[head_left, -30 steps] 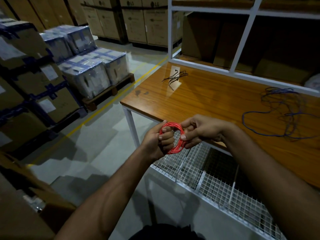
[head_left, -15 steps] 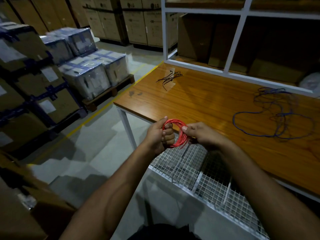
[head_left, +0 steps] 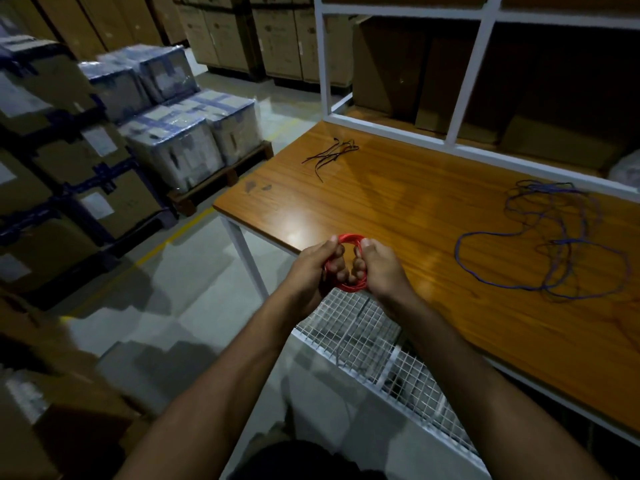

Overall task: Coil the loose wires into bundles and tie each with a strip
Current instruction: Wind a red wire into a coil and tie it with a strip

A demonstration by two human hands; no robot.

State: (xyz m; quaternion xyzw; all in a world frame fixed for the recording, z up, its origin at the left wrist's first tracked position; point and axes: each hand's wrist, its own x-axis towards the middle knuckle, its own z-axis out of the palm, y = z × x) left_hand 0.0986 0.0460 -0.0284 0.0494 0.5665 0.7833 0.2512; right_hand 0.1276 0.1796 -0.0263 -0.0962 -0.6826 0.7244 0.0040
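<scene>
A small coil of red wire [head_left: 350, 238] is held upright just in front of the wooden table's near edge [head_left: 381, 209]. My left hand [head_left: 311, 265] grips the coil's left side and my right hand [head_left: 382, 268] grips its right side, fingers curled through the loop. Much of the coil is hidden by my fingers. A loose, tangled blue wire [head_left: 554, 251] lies spread on the table to the right. A few dark tie strips [head_left: 332, 154] lie at the table's far left.
A white wire-mesh shelf [head_left: 374, 344] sits below the table edge under my hands. A white shelf frame [head_left: 464, 81] with cardboard boxes stands behind the table. Wrapped boxes on a pallet [head_left: 183, 140] and stacked cartons fill the left side.
The view has shifted. Both hands have closed tighter around the red coil, the right hand now gripping its right side with curled fingers instead of pinching it.
</scene>
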